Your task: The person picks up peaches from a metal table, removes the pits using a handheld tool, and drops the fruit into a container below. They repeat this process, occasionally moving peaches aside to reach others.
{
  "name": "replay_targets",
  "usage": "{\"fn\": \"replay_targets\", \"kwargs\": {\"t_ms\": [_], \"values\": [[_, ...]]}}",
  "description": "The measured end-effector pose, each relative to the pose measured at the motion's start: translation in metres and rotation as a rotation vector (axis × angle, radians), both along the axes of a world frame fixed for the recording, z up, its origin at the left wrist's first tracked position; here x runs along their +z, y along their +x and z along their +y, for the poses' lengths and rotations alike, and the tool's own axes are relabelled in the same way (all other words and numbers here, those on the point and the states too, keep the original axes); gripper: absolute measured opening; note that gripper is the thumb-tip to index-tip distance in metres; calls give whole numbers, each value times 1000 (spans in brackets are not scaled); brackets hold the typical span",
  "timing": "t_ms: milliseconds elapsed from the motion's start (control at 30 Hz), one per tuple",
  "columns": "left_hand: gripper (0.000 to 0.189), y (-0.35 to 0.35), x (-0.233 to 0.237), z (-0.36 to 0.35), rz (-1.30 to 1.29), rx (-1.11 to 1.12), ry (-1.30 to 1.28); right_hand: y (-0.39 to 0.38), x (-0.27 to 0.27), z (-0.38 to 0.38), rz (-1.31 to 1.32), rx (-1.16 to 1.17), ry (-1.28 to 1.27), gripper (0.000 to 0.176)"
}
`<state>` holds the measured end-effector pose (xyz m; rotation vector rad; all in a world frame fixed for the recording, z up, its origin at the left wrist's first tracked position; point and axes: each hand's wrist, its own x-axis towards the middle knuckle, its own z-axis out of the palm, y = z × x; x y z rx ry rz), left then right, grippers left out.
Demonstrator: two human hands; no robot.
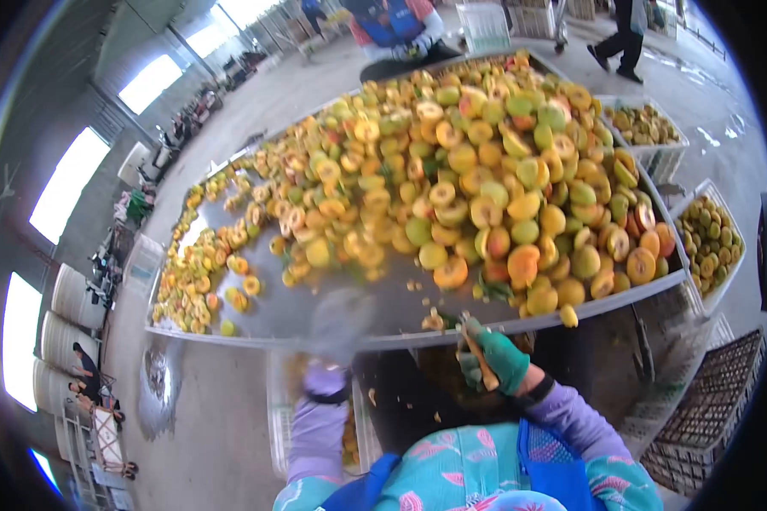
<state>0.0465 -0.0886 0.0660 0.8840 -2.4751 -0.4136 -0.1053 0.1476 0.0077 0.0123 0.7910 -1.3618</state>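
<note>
My right hand [504, 358], in a green glove, is closed around a wooden-handled tool [487, 373] just off the table's near edge. The tool's working end is too small to make out. My left hand [343, 317], in a pale glove, is smeared by motion over the near edge, so its fingers cannot be read. In front of both hands, a metal-topped table [264, 317] bears a large heap of yellow-green stone fruit [452, 187], like apricots or peaches, many cut in half. A small fruit scrap [433, 320] lies near my right hand.
A crate of fruit [709, 243] and another crate [643, 128] stand along the right side. Dark stacked crates [707, 409] are at lower right. Below my left hand is a white crate [281, 417]. A person [396, 30] sits across the table; another [626, 43] walks behind.
</note>
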Motion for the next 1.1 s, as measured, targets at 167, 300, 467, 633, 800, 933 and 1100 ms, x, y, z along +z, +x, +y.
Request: {"fn": "replay_targets", "kwargs": {"t_ms": [167, 300, 467, 633, 800, 933, 1100], "values": [[38, -174, -59, -9, -337, -241, -93, -4, 25, -2, 121, -91, 67, 43], [53, -161, -112, -61, -300, -556, 10, -11, 22, 0, 451, -239, -31, 36], [46, -56, -18, 13, 468, -420, 1363, 6, 11, -26, 1078, -275, -157, 31], [29, -45, -54, 48, 681, -365, 1038, 19, 6, -46, 1777, -164, -160, 37], [31, -56, -33, 77, 853, -345, 1113, 23, 24, -39, 1652, -242, -97, 41], [32, -49, -32, 69, 702, -419, 905, 24, 17, -38, 1641, -116, -82, 42], [27, -60, -36, 81, 809, -315, 676, 27, 11, -39, 1403, -106, -91, 42]]}}
